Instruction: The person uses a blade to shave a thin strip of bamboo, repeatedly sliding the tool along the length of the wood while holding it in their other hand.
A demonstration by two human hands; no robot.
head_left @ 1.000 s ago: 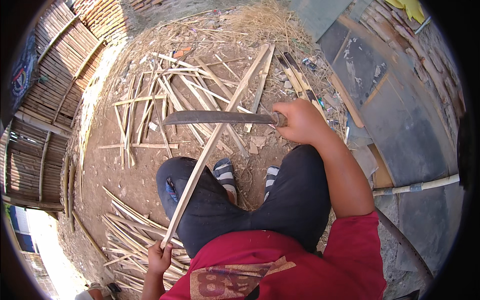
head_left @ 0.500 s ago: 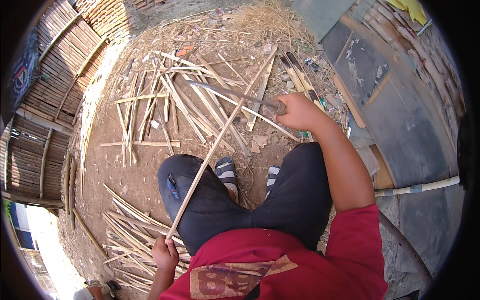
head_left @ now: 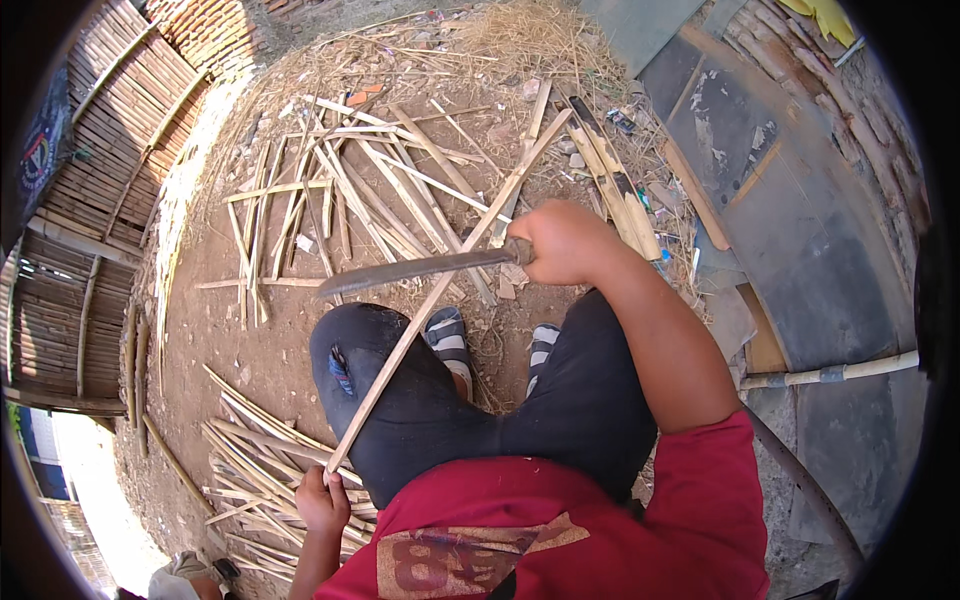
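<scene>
Currently one long pale strip [head_left: 385, 378] runs aslant across the view, near end low by the person's left side, far end up and to the right, its middle passing over the left thigh. Left hand [head_left: 322, 500] closed round the near end, thumb and fingers gripping it. Right hand [head_left: 562, 242] in a fist about the handle of a machete [head_left: 410, 269], knuckles forward, blade pointing left and crossing the strip; whether steel and strip touch is hard to tell from above. Dark trousers [head_left: 585, 375], knees apart; striped sandals [head_left: 451, 345] on bare earth between them. Beside the left hand, a heap of similar strips [head_left: 250, 468], mostly lying one way. Ahead of the knees, a looser scatter of pale strips [head_left: 290, 212], crossed at many angles on the ground [head_left: 190, 350]. Farther right, some wider lengths with blackened faces [head_left: 612, 185]. Dry straw [head_left: 525, 40] at the far edge, slatted wall [head_left: 140, 115] to the left, large dark panels [head_left: 830, 260] to the right
</scene>
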